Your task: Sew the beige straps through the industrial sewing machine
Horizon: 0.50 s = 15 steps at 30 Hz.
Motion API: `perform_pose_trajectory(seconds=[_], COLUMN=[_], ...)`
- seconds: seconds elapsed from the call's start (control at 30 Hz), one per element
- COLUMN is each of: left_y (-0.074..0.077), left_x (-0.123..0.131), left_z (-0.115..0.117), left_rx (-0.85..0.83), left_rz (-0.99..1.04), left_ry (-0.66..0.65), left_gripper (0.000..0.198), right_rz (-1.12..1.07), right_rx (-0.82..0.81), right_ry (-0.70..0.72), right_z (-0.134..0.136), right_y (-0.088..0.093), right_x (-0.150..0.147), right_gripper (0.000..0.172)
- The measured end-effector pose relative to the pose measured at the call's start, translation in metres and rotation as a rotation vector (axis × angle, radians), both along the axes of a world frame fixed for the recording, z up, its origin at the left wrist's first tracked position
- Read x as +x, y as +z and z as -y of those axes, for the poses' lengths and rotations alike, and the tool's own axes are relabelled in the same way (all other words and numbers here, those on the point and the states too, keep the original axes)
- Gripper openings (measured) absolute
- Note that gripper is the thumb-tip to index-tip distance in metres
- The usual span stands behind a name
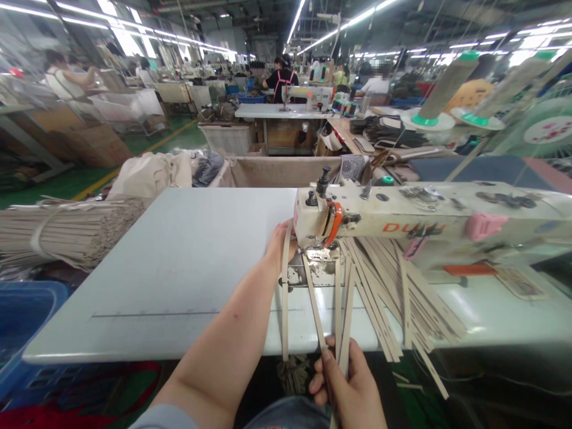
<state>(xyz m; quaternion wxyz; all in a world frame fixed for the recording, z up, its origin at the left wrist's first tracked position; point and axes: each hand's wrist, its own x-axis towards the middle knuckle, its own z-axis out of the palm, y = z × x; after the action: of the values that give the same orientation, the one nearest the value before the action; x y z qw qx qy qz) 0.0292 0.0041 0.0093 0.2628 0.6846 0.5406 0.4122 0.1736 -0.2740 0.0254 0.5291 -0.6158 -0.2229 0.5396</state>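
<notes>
My left hand [276, 243] is beside the sewing machine's head, its fingers closed and partly hidden by a beige strip [285, 304] that hangs down over the table edge. My right hand [348, 384] is below the table's front edge, fingers closed around several beige strips. One of these, a narrow strip [315, 301], runs up to the needle area of the sewing machine [384, 217]. Others in that hand lead up beside the metal needle plate [318, 255]. Right of the needle, a fanned pile of loose strips [379, 298] lies under the machine arm, some ends overhanging the edge.
The white table [179, 256] carries a printed ruler line. At left are a tied bundle of strips [75, 232] and a blue basket [31, 298]. A fabric-lined bin [277, 170] stands behind the table. Thread cones [447, 89] rise at right. Other people work farther back.
</notes>
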Motion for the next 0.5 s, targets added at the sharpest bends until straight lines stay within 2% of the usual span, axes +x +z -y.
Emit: perform_pose_trajectory(seconds=[0.17,0.3,0.43,0.5], left_y=[-0.005,-0.003,0.002,0.0], left_x=[0.0,0.0,-0.005,-0.012], left_z=[-0.002,-0.002,-0.004,-0.007], left_rx=[0.007,0.018,-0.048,-0.076], left_rz=[-0.033,-0.062,-0.07,-0.101], left_ry=[-0.007,-0.006,-0.016,-0.054], left_gripper=[0.034,0.032,0.028,0.034], right_rz=[0.009,-0.01,-0.02,-0.019], right_rx=[-0.004,0.006,0.022,0.028], right_ry=[0.008,0.011,-0.002,-0.006], right_z=[-0.001,-0.002,-0.003,-0.004], right_y=[0.001,-0.001,-0.002,-0.001], right_x=[0.001,0.002,0.002,0.002], right_gripper=[0.077,0.076,0.075,0.075])
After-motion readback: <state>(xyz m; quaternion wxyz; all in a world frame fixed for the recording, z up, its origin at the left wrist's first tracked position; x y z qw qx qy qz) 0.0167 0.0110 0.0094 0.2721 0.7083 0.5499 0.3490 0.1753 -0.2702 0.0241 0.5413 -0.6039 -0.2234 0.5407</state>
